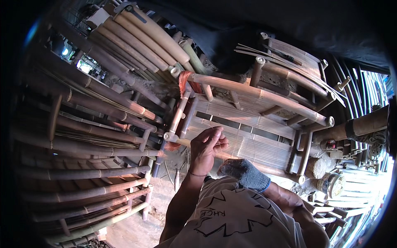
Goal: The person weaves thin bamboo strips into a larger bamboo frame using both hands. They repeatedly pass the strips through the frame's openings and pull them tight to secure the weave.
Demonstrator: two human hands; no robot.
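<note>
1. Far left, a stack of brown bamboo-pole frames [91, 165] stands well apart from the hands; it looks stable and no hazard.
2. The bare left hand [210, 146] pinches a thin orange cord [215, 129] between closed fingertips, just above the pale slatted bamboo bench seat [248, 136]. The cord is fine and hard to follow; if the pinch loosens, it would probably slip and go slack.
3. The right hand in a grey knitted glove [245, 173] rests near the seat's front edge, fingers curled; whether it holds anything I cannot tell. The glove could snag on splintered slats.
</note>
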